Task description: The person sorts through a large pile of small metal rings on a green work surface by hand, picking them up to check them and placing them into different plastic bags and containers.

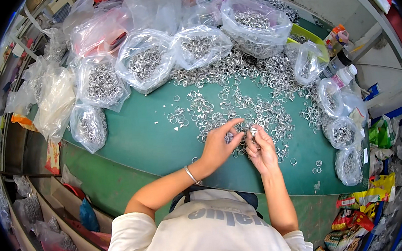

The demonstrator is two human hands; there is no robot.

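My left hand [218, 145] is over the scattered silver rings [215, 119], its thumb and index finger spread apart. Some rings show in the gap between them; whether they lie in the palm or on the table behind is hard to make out. Close beside it on the right, my right hand [262, 152] is closed, with small silver rings [253, 133] pinched at its fingertips. The curled fingers partly hide what else it holds. Both hands are above the near part of the green tabletop [145, 145], where loose rings lie singly and in heaps.
Clear plastic bags of rings line the back, among them one bag [144, 65] and a bigger one [255, 23]. Smaller bags [343, 133] stand along the right edge near a white-capped bottle [345, 76]. Shelving with bags [29, 205] stands at left; colourful packets [379, 188] lie at right.
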